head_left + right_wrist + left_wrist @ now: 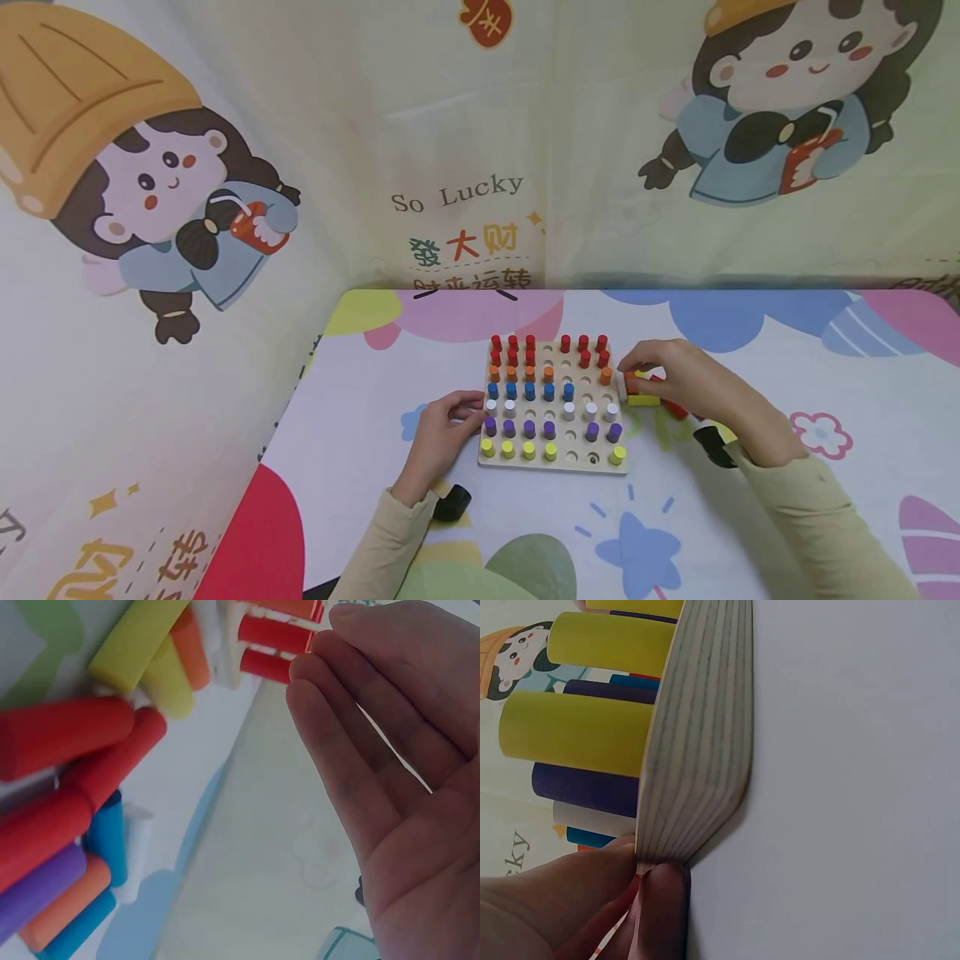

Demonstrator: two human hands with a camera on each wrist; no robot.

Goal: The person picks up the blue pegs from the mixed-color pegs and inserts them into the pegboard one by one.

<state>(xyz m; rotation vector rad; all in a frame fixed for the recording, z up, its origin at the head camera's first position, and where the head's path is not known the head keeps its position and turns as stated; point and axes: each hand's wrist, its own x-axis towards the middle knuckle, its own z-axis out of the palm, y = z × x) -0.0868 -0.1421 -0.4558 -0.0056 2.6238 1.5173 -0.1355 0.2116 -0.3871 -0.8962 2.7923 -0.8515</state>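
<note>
A wooden pegboard (553,464) lies on the table with rows of red, orange, blue, white, purple and yellow pegs; some holes are bare. At its left edge, my left hand (438,437) grips the board between thumb and fingers (662,907). The left wrist view shows the board's layered side (697,727) and yellow pegs (577,733) close up. My right hand (693,387) hovers just right of the board, over loose pegs. Its fingers (337,754) are loosely extended, with nothing seen held. An orange peg (190,652) and a yellow peg (139,645) lie below it.
More loose pegs lie right of the board, including red (64,739), purple (41,889), blue (109,840) and white (136,851) ones. A printed cloth (555,550) covers the table. A patterned curtain (465,108) hangs behind it and along the left.
</note>
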